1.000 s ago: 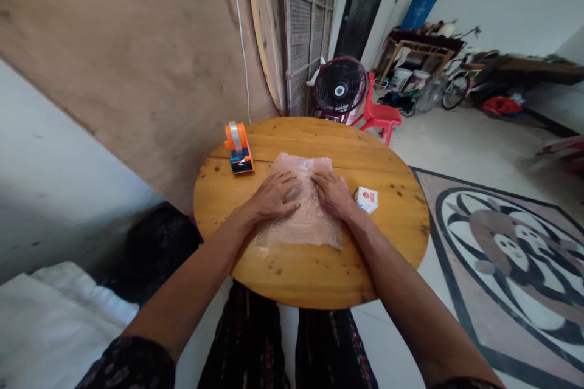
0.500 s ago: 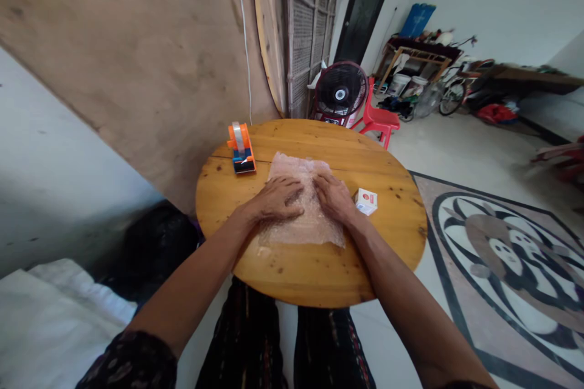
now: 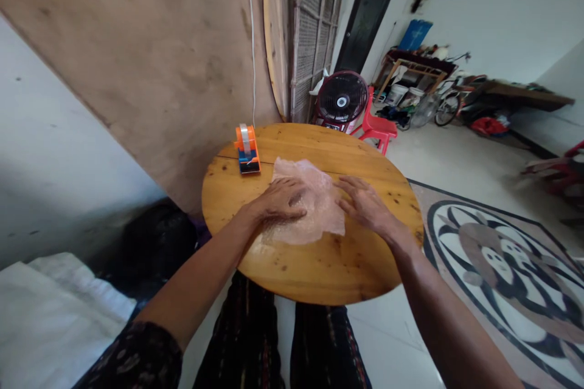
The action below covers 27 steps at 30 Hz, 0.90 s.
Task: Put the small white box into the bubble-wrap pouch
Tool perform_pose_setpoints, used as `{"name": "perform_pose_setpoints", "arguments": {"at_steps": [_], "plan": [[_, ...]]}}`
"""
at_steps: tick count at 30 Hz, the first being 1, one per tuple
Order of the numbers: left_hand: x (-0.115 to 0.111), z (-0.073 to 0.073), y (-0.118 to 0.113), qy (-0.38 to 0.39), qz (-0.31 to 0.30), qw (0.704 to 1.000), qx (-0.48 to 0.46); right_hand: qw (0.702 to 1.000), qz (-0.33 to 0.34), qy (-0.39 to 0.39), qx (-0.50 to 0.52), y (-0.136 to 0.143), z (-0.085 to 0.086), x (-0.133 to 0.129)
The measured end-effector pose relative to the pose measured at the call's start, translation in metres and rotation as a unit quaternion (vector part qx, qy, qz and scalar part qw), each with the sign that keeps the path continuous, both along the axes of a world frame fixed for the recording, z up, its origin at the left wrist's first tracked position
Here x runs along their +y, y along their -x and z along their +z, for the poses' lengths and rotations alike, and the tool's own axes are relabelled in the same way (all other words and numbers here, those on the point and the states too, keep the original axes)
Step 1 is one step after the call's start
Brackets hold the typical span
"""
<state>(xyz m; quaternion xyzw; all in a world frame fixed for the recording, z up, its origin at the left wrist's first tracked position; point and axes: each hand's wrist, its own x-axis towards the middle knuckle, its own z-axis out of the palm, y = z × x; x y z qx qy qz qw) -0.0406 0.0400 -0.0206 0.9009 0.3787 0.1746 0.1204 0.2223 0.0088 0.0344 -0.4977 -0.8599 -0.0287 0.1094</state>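
A pinkish, see-through sheet of bubble wrap [image 3: 310,222] lies on the round wooden table [image 3: 292,279]. My left hand [image 3: 283,199] rests flat on its left part with the fingers spread. At the sheet's right edge is my right hand [image 3: 362,202], open and palm down, its fingertips beside or just touching the wrap. An orange and blue tape dispenser [image 3: 247,149] with a roll of clear tape stands near the table's back left edge. The small white box is not visible; my right hand or forearm may hide it.
Behind the table stand a dark red fan [image 3: 342,100] and a red plastic chair [image 3: 376,124]. White cloth [image 3: 59,316] and a black bag [image 3: 157,237] lie at the left. A panda pattern [image 3: 511,261] decorates the floor at right.
My right hand has moved right, off the middle of the wrap. The wrap's right side has shifted and looks more uneven. The white box has gone from sight. The view has shifted slightly.
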Motion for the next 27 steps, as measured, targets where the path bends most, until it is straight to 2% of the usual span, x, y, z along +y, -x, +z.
{"name": "perform_pose_setpoints", "arguments": {"at_steps": [5, 10, 13, 15, 16, 18, 20, 23, 25, 27], "plan": [[-0.003, 0.001, 0.0, 0.017, 0.017, 1.0, 0.0, 0.993, -0.111, 0.011, -0.041, -0.041, 0.001, -0.004], [-0.003, 0.003, -0.001, 0.003, 0.021, 1.0, 0.005, 0.982, -0.146, 0.101, -0.068, -0.048, -0.003, -0.004], [-0.002, 0.004, -0.001, 0.01, 0.03, 0.999, 0.01, 0.975, -0.195, 0.108, -0.007, -0.048, 0.003, -0.009], [-0.003, 0.004, -0.001, 0.008, 0.032, 0.999, 0.008, 0.963, -0.216, 0.112, 0.115, -0.048, 0.016, -0.016], [-0.003, 0.004, -0.001, 0.006, 0.031, 0.999, 0.007, 0.953, -0.192, 0.127, 0.2, -0.047, 0.025, -0.021], [-0.004, 0.004, -0.001, 0.001, 0.025, 1.0, 0.0, 0.909, -0.117, 0.161, 0.366, -0.039, 0.045, -0.034], [-0.005, 0.003, -0.001, 0.0, 0.025, 1.0, -0.01, 0.88, -0.067, 0.197, 0.428, -0.021, 0.065, -0.049], [-0.004, -0.001, -0.001, 0.013, 0.034, 0.999, -0.016, 0.879, 0.048, 0.289, 0.377, 0.02, 0.079, -0.065], [-0.002, -0.003, -0.001, 0.021, 0.035, 0.999, -0.015, 0.885, 0.12, 0.341, 0.293, 0.047, 0.077, -0.067], [0.0, -0.003, 0.0, 0.021, 0.03, 0.999, -0.012, 0.876, 0.184, 0.378, 0.235, 0.068, 0.069, -0.062]]}}
